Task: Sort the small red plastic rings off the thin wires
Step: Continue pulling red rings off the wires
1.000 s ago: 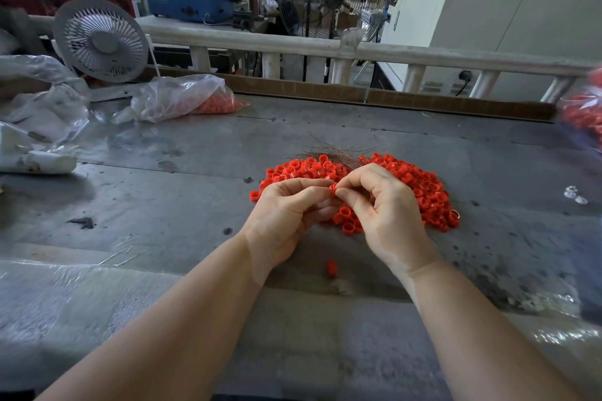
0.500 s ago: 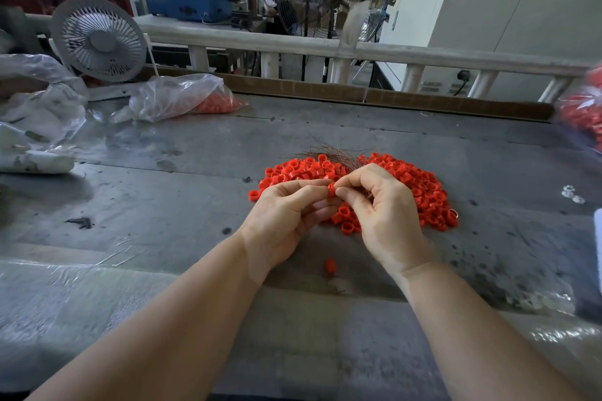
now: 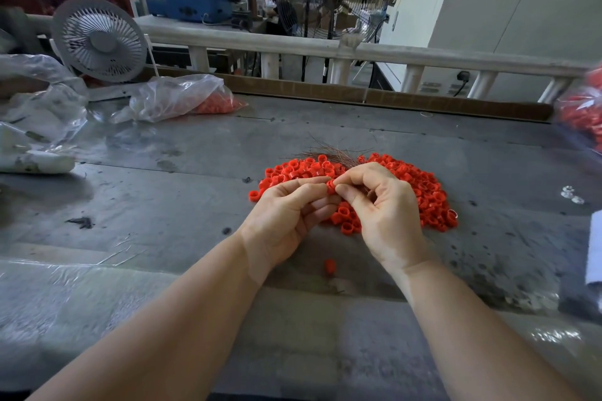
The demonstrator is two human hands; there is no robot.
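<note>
Both hands barely shifted: left hand (image 3: 286, 212) and right hand (image 3: 381, 208) pinch one red ring (image 3: 331, 187) above the pile (image 3: 426, 192) mid-bench; slide it straight along the wires (image 3: 335, 156), hardly visible

Your grey table (image 3: 163, 205): white desk fan (image 3: 99, 39) far left, crumpled clear plastic bags (image 3: 176, 96) beside it, 2 small clear bits (image 3: 571, 195) at right.

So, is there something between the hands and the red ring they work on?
Nothing visible. The left hand and right hand already pinch one red ring between their fingertips, above the pile of rings.
</note>
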